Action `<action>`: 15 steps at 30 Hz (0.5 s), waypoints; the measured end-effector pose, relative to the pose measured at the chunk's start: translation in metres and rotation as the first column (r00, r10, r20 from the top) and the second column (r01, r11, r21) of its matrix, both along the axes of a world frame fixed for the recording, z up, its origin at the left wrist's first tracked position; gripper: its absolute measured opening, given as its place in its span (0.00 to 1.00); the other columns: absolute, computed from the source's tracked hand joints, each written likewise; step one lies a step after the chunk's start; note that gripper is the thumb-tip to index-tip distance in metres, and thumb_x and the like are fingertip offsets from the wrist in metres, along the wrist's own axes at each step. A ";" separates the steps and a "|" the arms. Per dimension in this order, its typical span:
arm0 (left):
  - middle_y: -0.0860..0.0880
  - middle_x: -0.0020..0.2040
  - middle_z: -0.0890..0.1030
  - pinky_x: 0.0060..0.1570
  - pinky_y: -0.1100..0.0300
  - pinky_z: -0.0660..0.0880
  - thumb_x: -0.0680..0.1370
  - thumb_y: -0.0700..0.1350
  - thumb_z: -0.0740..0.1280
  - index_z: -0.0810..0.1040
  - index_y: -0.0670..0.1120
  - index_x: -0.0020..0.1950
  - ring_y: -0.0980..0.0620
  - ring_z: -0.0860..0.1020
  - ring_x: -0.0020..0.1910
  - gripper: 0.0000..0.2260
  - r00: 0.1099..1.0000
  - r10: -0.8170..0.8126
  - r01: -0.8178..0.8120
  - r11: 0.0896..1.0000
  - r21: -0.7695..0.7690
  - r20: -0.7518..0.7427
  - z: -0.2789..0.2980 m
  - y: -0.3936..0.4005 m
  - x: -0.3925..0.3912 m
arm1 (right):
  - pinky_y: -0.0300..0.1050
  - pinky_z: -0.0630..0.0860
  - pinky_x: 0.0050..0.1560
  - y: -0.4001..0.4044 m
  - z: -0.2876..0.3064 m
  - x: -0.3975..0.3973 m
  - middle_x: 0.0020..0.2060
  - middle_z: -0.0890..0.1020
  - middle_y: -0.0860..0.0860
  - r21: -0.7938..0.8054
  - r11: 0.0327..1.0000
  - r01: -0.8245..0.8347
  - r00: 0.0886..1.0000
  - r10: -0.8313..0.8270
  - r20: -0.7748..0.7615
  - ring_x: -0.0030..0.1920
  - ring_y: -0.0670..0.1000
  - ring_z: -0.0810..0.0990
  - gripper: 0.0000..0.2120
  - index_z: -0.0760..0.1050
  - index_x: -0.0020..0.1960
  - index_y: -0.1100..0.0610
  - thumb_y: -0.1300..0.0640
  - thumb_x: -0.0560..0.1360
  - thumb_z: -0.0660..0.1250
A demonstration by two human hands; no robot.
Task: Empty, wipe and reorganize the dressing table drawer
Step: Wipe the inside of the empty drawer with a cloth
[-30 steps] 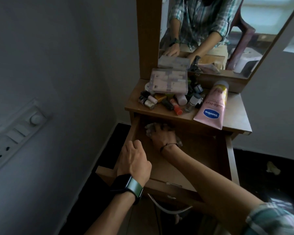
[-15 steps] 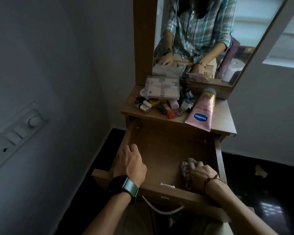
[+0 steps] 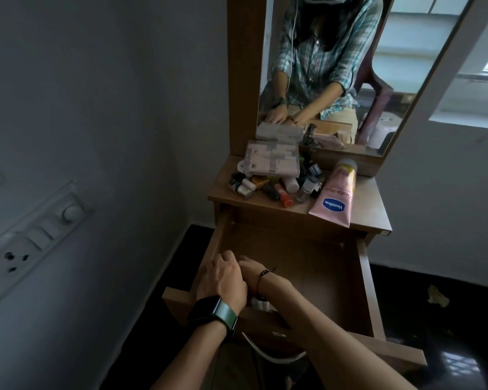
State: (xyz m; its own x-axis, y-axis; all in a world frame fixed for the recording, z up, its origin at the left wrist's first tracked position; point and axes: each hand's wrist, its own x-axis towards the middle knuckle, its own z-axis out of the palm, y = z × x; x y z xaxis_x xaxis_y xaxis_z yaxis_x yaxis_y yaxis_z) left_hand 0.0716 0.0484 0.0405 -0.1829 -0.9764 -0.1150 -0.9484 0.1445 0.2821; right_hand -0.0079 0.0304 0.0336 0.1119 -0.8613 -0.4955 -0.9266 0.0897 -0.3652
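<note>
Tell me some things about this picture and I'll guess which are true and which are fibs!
1. The drawer is pulled open. True.
2. The pink Vaseline tube lies inside the drawer. False: it lies on the tabletop, above the drawer.
3. The left hand rests at the drawer's left side, with a watch on its wrist. True.
4. The right hand is up on the tabletop picking up bottles. False: it is down in the drawer, close beside the left hand.
5. Small bottles are heaped on the tabletop near the mirror. True.
</note>
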 end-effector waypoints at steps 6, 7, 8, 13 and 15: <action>0.42 0.60 0.74 0.55 0.52 0.75 0.74 0.36 0.59 0.69 0.41 0.58 0.43 0.75 0.59 0.13 0.997 0.023 -0.020 0.999 0.038 -0.077 -0.003 0.000 0.000 | 0.50 0.72 0.58 0.018 0.007 -0.013 0.59 0.77 0.60 0.010 1.000 0.016 0.989 -0.018 0.148 0.55 0.59 0.75 0.14 0.73 0.62 0.62 0.62 0.78 0.58; 0.42 0.60 0.75 0.55 0.51 0.76 0.74 0.36 0.59 0.70 0.41 0.57 0.43 0.75 0.58 0.12 0.995 0.025 -0.022 0.999 0.041 -0.099 -0.003 0.000 0.001 | 0.50 0.72 0.59 0.021 0.008 -0.017 0.59 0.78 0.58 0.005 0.999 0.042 0.978 -0.042 0.206 0.57 0.58 0.76 0.14 0.73 0.62 0.58 0.62 0.78 0.58; 0.42 0.60 0.75 0.55 0.51 0.76 0.75 0.37 0.60 0.70 0.41 0.58 0.43 0.76 0.57 0.12 0.993 0.023 -0.019 0.999 0.040 -0.112 -0.003 -0.001 0.001 | 0.51 0.72 0.60 0.022 0.007 -0.021 0.57 0.78 0.57 0.002 0.997 0.081 0.957 -0.078 0.278 0.57 0.56 0.76 0.13 0.75 0.60 0.54 0.62 0.77 0.58; 0.41 0.54 0.79 0.46 0.53 0.74 0.77 0.41 0.58 0.69 0.44 0.61 0.42 0.78 0.52 0.13 0.955 -0.023 0.023 1.000 -0.001 -0.296 0.002 -0.001 0.003 | 0.49 0.78 0.50 0.039 0.021 -0.046 0.45 0.80 0.52 0.114 0.898 0.426 0.639 -0.387 0.665 0.50 0.52 0.80 0.11 0.77 0.47 0.52 0.67 0.72 0.65; 0.43 0.45 0.80 0.39 0.56 0.69 0.80 0.46 0.57 0.70 0.42 0.59 0.42 0.79 0.47 0.12 0.923 -0.062 0.074 0.997 0.015 -0.380 0.011 0.003 0.004 | 0.53 0.79 0.56 0.051 0.031 -0.054 0.49 0.82 0.54 0.114 0.853 0.508 0.539 -0.419 0.731 0.53 0.55 0.81 0.13 0.78 0.51 0.51 0.66 0.72 0.66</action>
State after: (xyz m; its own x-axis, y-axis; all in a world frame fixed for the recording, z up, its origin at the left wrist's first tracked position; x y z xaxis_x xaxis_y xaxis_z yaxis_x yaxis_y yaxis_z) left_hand 0.0758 0.0519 0.0512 -0.2844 -0.9573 -0.0519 -0.7577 0.1913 0.6239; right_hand -0.0616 0.0816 0.0644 -0.0447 -0.9356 -0.3502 -0.2082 0.3516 -0.9127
